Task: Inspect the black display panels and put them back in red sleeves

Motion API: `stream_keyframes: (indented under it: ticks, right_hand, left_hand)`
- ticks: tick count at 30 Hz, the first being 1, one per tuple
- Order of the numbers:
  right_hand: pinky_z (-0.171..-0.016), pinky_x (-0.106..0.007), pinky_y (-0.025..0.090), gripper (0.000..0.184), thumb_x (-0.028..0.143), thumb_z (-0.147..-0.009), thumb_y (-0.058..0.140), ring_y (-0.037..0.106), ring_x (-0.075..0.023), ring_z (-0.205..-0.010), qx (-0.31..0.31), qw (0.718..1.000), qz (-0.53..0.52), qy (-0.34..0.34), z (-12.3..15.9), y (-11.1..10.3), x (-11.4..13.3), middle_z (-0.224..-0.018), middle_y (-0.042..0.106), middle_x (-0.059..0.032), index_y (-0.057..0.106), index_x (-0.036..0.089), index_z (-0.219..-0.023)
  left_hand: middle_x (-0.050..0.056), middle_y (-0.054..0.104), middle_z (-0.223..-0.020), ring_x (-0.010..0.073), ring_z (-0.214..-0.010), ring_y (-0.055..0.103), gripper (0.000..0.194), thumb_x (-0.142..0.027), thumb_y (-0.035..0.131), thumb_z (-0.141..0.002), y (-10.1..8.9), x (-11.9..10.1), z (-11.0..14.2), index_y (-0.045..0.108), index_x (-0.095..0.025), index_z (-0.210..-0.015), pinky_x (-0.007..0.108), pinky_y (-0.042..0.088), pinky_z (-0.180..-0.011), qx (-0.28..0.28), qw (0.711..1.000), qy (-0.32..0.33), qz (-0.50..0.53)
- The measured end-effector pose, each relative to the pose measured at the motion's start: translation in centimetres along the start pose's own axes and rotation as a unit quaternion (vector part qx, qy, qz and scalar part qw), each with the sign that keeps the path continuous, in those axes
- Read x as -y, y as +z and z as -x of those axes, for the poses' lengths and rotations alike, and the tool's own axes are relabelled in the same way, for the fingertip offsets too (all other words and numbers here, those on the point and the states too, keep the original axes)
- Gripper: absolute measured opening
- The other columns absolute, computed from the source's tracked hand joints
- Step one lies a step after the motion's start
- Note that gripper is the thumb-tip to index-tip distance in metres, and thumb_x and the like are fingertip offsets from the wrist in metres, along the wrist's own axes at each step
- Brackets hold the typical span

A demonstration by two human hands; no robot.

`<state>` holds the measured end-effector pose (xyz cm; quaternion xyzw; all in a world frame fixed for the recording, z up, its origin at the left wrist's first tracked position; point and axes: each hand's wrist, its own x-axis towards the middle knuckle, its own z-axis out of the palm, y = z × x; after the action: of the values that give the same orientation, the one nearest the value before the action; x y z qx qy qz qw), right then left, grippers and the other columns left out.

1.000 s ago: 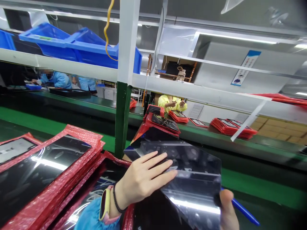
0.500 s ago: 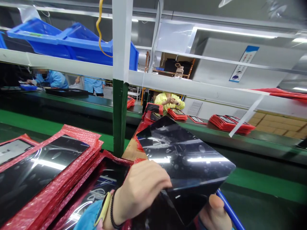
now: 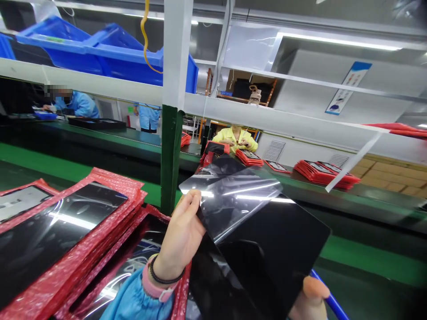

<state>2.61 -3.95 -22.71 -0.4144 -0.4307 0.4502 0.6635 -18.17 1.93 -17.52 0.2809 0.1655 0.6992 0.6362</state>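
Note:
My left hand (image 3: 183, 233), with a pink watch strap (image 3: 156, 284) and a dark bead bracelet on its wrist, pinches the edge of a clear film (image 3: 223, 218). The film is partly lifted off a glossy black screen panel (image 3: 283, 244) and slants across its upper left part. My right hand (image 3: 310, 298) grips the panel by its lower right edge, thumb on the front face. A blue rod (image 3: 330, 302) sticks out beside this thumb; how it is held is hidden. Below my left hand lies another black panel (image 3: 143, 249) on red bubble wrap.
At left, a stack of red bubble-wrap pouches (image 3: 100, 235) carries a black panel. A green and white post (image 3: 171, 155) rises ahead, with blue bins (image 3: 130, 62) on the shelf. Across the conveyor, a person in yellow (image 3: 230, 137) works near red pouch stacks (image 3: 325, 173).
My left hand has turned over and moved up and left, drawing the clear film away from the panel's face. The panel under it now shows smooth black. My right hand keeps its grip.

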Motion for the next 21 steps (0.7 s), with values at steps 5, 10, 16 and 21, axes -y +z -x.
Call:
stream_keyframes:
  ticks: [5, 10, 16, 21]
  right_hand:
    - [-0.113, -0.045, 0.034, 0.071, 0.045, -0.074, 0.076, 0.032, -0.0290, -0.141, -0.071, 0.997, -0.023, 0.014, -0.3, 3.2, 1.7, -0.144, 0.051, 0.0003, 0.048, 0.035, -0.139]
    - [-0.117, -0.038, 0.027, 0.081, 0.032, -0.073, 0.079, 0.026, -0.0243, -0.144, 0.022, 0.992, 0.117, -0.048, -0.1, 4.5, 3.2, -0.153, 0.037, 0.0034, 0.040, 0.034, -0.143]
    - [-0.117, -0.036, 0.025, 0.078, 0.031, -0.075, 0.078, 0.024, -0.0209, -0.144, 0.051, 0.989, 0.128, -0.048, -0.3, 3.7, 3.2, -0.154, 0.036, 0.0038, 0.040, 0.037, -0.142]
    - [-0.110, -0.046, 0.037, 0.068, 0.033, -0.075, 0.076, 0.042, -0.0294, -0.135, 0.068, 0.998, 0.010, 0.009, 1.0, 4.1, 3.5, -0.144, 0.051, -0.0015, 0.049, 0.040, -0.136]
  left_hand:
    - [-0.004, 0.056, -0.083, 0.0079, -0.075, 0.057, 0.007, -0.028, 0.065, -0.087, 0.3, 0.6, 1.2, 0.062, -0.022, -0.086, 0.016, 0.050, -0.071, -0.062, 0.991, 0.113, 0.021]
    - [-0.002, 0.054, -0.083, 0.0103, -0.076, 0.055, 0.011, -0.035, 0.060, -0.090, 0.5, 1.4, 2.7, 0.056, -0.025, -0.087, 0.013, 0.044, -0.055, -0.078, 0.984, 0.161, -0.018]
    - [-0.002, 0.051, -0.081, 0.0098, -0.070, 0.050, 0.014, -0.037, 0.063, -0.087, 0.3, 0.8, 3.1, 0.057, -0.025, -0.085, 0.014, 0.044, -0.055, -0.099, 0.982, 0.162, -0.024]
    - [-0.001, 0.059, -0.086, 0.0121, -0.080, 0.058, 0.004, -0.027, 0.060, -0.088, -0.3, -0.6, 1.2, 0.061, -0.023, -0.088, 0.019, 0.050, -0.070, -0.089, 0.978, 0.186, 0.007]
